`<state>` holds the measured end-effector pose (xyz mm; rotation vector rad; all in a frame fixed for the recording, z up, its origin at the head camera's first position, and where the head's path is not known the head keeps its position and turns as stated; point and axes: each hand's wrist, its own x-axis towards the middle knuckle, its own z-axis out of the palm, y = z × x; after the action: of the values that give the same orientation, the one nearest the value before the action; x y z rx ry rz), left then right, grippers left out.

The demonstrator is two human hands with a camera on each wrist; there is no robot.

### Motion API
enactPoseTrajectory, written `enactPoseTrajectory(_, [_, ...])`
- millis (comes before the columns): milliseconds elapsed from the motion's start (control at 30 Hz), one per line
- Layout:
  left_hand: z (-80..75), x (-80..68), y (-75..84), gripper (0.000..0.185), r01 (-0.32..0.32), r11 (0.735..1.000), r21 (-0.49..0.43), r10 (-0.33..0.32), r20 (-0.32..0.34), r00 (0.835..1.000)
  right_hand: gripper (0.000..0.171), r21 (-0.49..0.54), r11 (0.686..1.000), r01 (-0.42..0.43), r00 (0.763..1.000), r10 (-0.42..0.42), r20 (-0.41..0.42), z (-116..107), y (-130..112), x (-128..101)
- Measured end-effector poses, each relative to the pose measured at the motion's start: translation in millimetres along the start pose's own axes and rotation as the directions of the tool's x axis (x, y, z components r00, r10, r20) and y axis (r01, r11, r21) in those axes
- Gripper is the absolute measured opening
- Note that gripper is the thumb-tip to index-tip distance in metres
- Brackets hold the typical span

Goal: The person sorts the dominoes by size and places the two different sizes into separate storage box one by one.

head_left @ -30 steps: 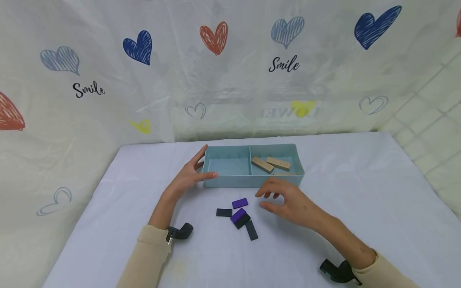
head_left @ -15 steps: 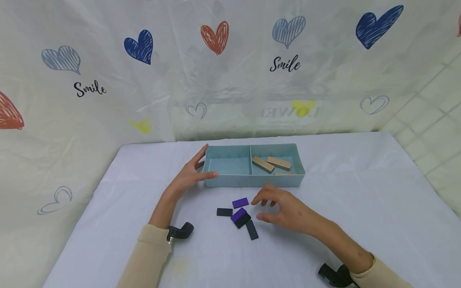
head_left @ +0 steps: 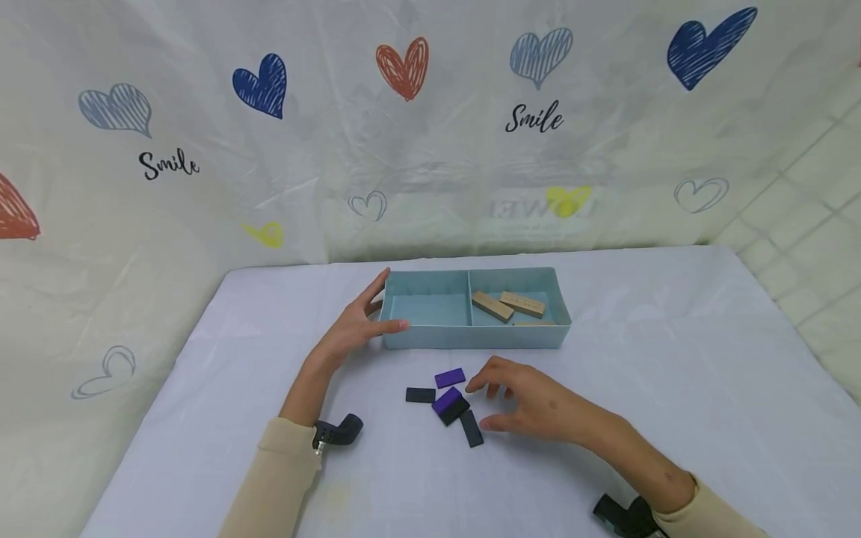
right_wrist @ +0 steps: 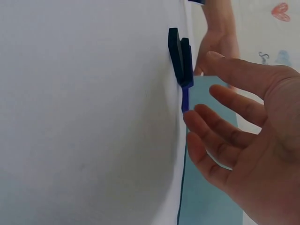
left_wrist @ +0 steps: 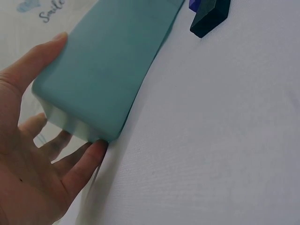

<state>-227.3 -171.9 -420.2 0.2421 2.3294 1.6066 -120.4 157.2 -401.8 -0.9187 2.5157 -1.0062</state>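
A light-blue two-compartment box (head_left: 430,338) stands toward the back of the table. My left hand (head_left: 350,329) grips its left end, the thumb over the front rim and the fingers round the end wall, as the left wrist view shows. In front of the box lie small flat blocks: a purple block (head_left: 450,378), a black block (head_left: 420,395), another black block (head_left: 472,429), and a purple-and-black pair (head_left: 451,406) together in the middle. Just right of them hovers my right hand (head_left: 531,400), fingers loosely bent, thumb apart, nothing between them.
Wooden blocks (head_left: 523,304) lie in the box's right compartment, past the divider (head_left: 469,299). A white cloth (head_left: 377,478) covers the table. Behind it hangs a sheet (head_left: 430,149) printed with hearts. Each wrist carries a black camera mount (head_left: 339,430).
My right hand has come down and toward me from the box's front, close to the right side of the small blocks. The left hand and the box have stayed in place.
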Motion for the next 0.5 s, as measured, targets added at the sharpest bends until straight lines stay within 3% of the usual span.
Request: enactPoseTrajectory(500, [-0.7, 1.7, -2.4, 0.102, 0.019, 1.0, 0.0, -0.019, -0.001, 1.0, 0.049, -0.018, 0.999, -0.041, 0.996, 0.042, 0.081, 10.3, -5.6, 3.8])
